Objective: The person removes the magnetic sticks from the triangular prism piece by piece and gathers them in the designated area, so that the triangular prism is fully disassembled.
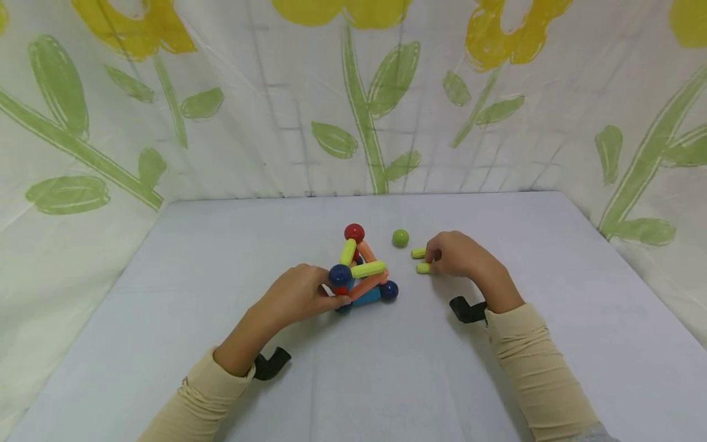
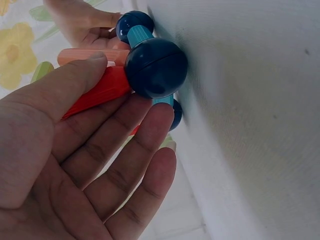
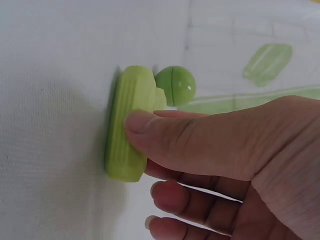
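Note:
My left hand [image 1: 301, 294] holds a frame of magnetic rods and balls at its left corner. In the left wrist view the thumb and fingers grip a red rod [image 2: 102, 90] beside a navy ball [image 2: 156, 67]. A red ball [image 1: 355, 232] tops the frame at the back, and yellow-green rods [image 1: 368, 269] lead from another navy ball [image 1: 340, 275]. Blue rods [image 1: 367, 296] run along its base. To the right, my right hand [image 1: 461, 255] pinches a yellow-green magnetic rod [image 3: 130, 125] close over the table. A second yellow-green rod [image 1: 418, 253] lies just behind it.
A light green ball [image 1: 400, 238] rests on the table between the frame and my right hand. The white-covered table [image 1: 375, 380] ends at a hanging cloth [image 1: 221, 153] with painted flowers. Black pieces [image 1: 466, 310] stick out at both wrists.

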`<state>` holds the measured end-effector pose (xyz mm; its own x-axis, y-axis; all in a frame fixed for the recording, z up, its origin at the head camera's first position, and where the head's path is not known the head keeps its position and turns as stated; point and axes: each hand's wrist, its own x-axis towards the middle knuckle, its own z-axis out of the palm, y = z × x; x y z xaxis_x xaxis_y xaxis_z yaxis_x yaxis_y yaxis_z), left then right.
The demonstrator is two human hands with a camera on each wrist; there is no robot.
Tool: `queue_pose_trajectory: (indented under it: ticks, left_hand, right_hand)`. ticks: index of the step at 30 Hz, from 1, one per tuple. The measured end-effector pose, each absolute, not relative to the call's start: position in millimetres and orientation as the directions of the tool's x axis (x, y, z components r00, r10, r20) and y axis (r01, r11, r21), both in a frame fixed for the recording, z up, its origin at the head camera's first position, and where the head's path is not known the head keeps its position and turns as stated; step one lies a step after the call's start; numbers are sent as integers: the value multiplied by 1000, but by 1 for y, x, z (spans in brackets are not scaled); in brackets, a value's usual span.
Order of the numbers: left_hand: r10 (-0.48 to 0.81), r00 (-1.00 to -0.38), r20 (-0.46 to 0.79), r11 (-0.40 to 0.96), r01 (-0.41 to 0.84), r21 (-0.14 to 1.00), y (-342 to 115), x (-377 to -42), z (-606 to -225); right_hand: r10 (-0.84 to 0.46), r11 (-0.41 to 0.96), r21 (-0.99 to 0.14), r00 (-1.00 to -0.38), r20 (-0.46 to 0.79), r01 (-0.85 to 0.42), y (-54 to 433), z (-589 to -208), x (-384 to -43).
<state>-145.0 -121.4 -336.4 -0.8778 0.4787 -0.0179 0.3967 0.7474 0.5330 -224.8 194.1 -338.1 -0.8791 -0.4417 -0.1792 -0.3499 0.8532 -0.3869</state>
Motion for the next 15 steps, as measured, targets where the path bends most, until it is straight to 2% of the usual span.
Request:
queue_pose_trajectory:
  ticks: [15]
  left_hand:
    - [483,-876,-6,740,404,538,-123,-145,-339]
  right_hand:
    - [-463,835,-372,-883,-76,-406,194,-344,-227]
